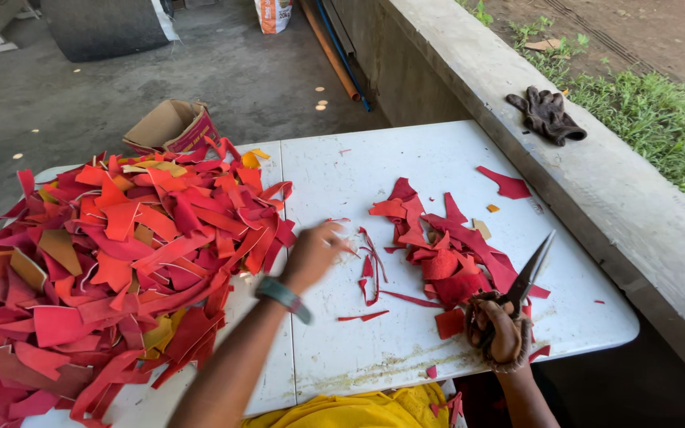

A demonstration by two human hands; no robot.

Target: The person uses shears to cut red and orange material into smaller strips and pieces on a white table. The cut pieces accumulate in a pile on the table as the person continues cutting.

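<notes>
scissors (526,276) are held shut in the right hand (497,331); red scraps (112,261) are reached for by the open left hand (315,252), so one needs picking next.

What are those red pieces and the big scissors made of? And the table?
The red pieces look like leather or felt-like sheet: matte, stiff, with tan undersides showing. The scissors in the right hand look like dark, dull metal, and their handles seem wrapped in brown cord. The table looks like white molded plastic, scuffed and stained.
</notes>
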